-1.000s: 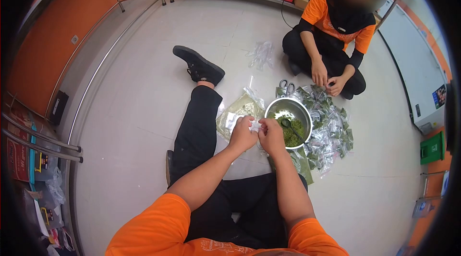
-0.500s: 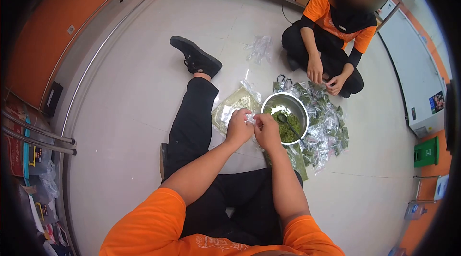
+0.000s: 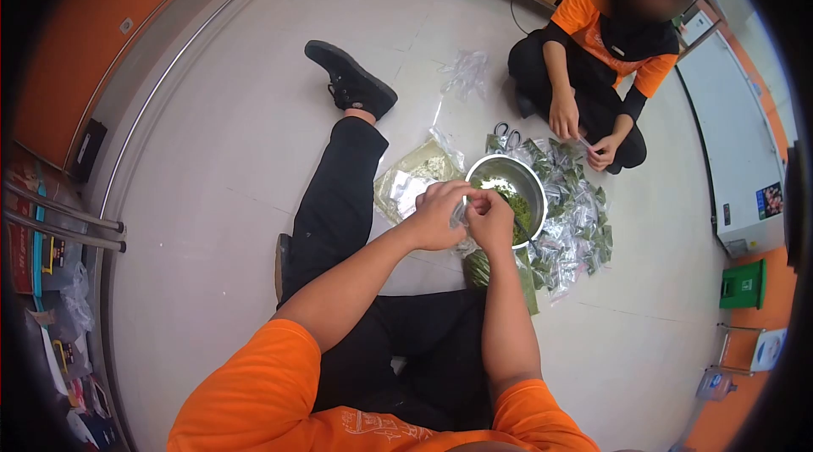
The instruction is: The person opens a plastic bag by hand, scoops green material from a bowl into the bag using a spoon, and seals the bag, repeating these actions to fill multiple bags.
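Between my two hands is a small clear plastic bag (image 3: 460, 213), its edge pinched by the fingers of both. My left hand (image 3: 439, 215) is at the bag's left side, my right hand (image 3: 491, 219) at its right, with the fingertips close together. Just behind my right hand stands a steel bowl (image 3: 540, 198) holding shredded green stuff (image 3: 518, 208), partly hidden by that hand. To the left lies a large yellowish plastic bag (image 3: 391, 189) with small clear bags on it. A green bundle (image 3: 477, 268) is on the floor below my right hand.
Many small filled packets (image 3: 566, 240) spread right of the bowl, with scissors (image 3: 506, 133) behind it. A co-worker (image 3: 605, 71) sits cross-legged at the back right, holding something thin. Clear bags (image 3: 466, 73) lie farther back. My outstretched leg (image 3: 334, 198) is at left.
My hands have come closer together and moved slightly right, now over the bowl's near left edge. The co-worker's hands have moved apart a little. The whole view has shifted slightly.
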Available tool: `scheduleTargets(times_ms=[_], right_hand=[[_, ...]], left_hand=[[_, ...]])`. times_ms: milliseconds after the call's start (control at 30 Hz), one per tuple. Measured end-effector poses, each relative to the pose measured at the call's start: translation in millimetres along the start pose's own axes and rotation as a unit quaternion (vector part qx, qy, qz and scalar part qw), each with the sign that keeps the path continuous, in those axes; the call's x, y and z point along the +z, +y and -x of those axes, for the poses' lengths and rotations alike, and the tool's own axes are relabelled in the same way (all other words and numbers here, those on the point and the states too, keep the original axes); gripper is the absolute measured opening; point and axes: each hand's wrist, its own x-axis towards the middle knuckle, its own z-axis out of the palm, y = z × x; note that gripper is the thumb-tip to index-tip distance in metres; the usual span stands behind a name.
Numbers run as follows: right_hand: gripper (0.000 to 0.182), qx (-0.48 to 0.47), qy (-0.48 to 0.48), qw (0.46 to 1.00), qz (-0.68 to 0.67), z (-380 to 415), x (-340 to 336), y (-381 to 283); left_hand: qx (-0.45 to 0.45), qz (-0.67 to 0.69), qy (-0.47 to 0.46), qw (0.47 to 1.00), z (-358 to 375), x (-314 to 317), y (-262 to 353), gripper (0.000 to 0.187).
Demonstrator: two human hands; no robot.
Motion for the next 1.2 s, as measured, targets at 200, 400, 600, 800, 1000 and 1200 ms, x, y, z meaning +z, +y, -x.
scheduleTargets(times_ms=[200,400,600,800,1000,1200], right_hand=[[0.027,0.059,-0.105,0.99,-0.074,-0.8,-3.7,5.2],[0.023,0.115,-0.144,0.974,-0.133,-0.7,-14.4,4.9],[0.019,0.092,-0.145,0.982,-0.081,-1.2,-14.9,6.2],[0.014,0.107,-0.157,0.978,-0.08,-0.6,-21.5,-4.8],[0.019,-0.001,-0.154,0.987,-0.034,-1.5,-27.7,7.2],[0.038,0.1,0.087,0.979,0.153,0.5,-120.0,67.7]], left_hand=[[0.018,-0.104,-0.035,0.994,2.4,5.7,-12.0,0.089],[-0.011,-0.086,-0.054,0.995,-1.1,5.7,-8.4,0.054],[-0.018,-0.089,-0.043,0.995,-1.0,7.2,-6.8,0.037],[-0.041,-0.085,-0.014,0.995,-2.9,8.9,-11.7,0.032],[-0.055,-0.092,-0.014,0.994,-3.1,8.3,-15.2,0.034],[-0.163,-0.097,0.017,0.982,-9.4,7.6,-27.5,0.037]])
